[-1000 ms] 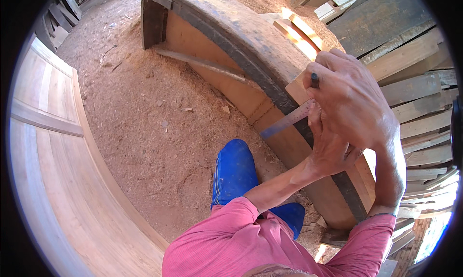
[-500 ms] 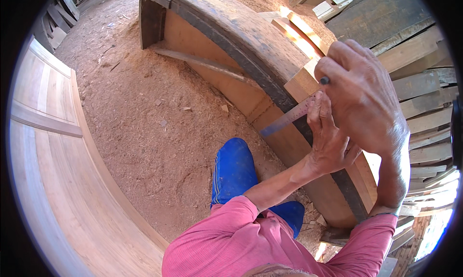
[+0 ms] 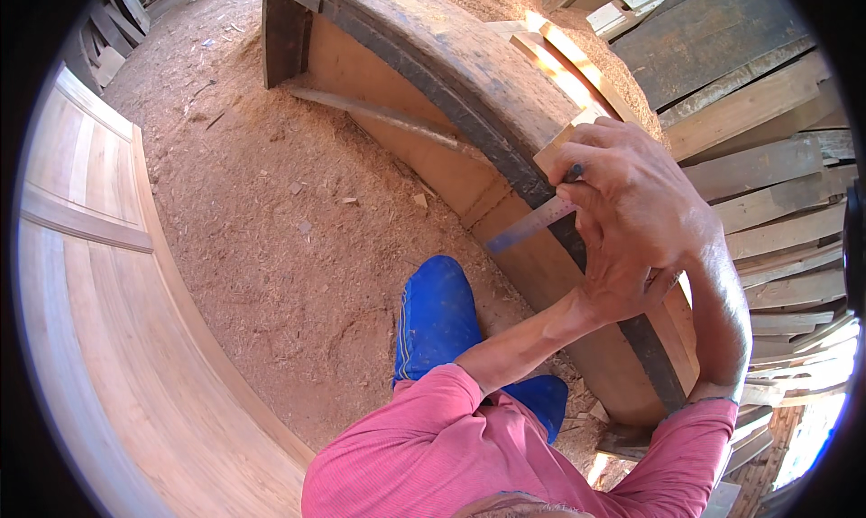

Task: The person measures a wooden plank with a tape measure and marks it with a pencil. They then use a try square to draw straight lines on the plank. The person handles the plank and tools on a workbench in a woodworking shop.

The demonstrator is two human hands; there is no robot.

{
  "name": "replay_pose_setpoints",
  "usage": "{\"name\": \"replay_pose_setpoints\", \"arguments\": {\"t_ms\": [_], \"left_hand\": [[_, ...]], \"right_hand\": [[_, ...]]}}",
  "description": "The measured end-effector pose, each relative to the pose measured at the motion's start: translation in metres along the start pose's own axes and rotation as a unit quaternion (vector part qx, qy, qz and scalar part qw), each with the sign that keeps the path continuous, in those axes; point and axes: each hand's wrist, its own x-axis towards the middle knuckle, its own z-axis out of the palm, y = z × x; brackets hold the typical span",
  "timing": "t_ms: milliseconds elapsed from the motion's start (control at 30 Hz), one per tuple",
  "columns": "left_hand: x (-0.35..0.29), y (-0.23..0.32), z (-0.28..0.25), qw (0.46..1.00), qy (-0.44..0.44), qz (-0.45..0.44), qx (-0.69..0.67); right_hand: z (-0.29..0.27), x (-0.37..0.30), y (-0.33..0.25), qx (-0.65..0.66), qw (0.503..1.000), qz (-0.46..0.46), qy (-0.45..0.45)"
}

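Note:
My right hand [image 3: 645, 189] pinches a dark pencil or pen [image 3: 574, 171], of which the blunt end sticks out. That hand sits over my left hand [image 3: 615, 279] and hides most of its fingers. Under my left hand lies a metal ruler [image 3: 519, 234], its end jutting past the bench's near edge. The left fingers appear closed on the ruler. A light wooden board [image 3: 557, 148] lies on the bench beneath both hands. The pencil's writing tip is hidden.
The workbench [image 3: 433, 31] has a dark edge and a slanted brace [image 3: 388, 116] below. Loose wood strips [image 3: 577, 62] lie on it. Many planks [image 3: 767, 184] are stacked at right. A panelled wooden door [image 3: 117, 319] stands at left. Sawdust covers the floor [image 3: 271, 247].
My right hand has moved down and to the left with the pencil, now covering more of my left hand. The left hand and ruler stay in about the same place.

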Motion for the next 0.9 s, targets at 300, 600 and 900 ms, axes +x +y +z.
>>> {"name": "replay_pose_setpoints", "arguments": {"t_ms": [300, 600, 900], "left_hand": [[0.002, 0.001, -0.005, 0.999, -0.022, -0.014, -0.042], [0.010, 0.006, -0.006, 0.994, 0.084, 0.041, 0.064], [0.016, 0.011, -0.010, 0.990, 0.109, 0.038, 0.078]], "right_hand": [[-0.022, 0.001, -0.017, -0.158, 0.987, -0.014, 0.006], [-0.038, -0.008, -0.031, -0.252, 0.964, -0.006, 0.089], [-0.029, -0.048, -0.004, -0.134, 0.960, 0.243, -0.029]]}}
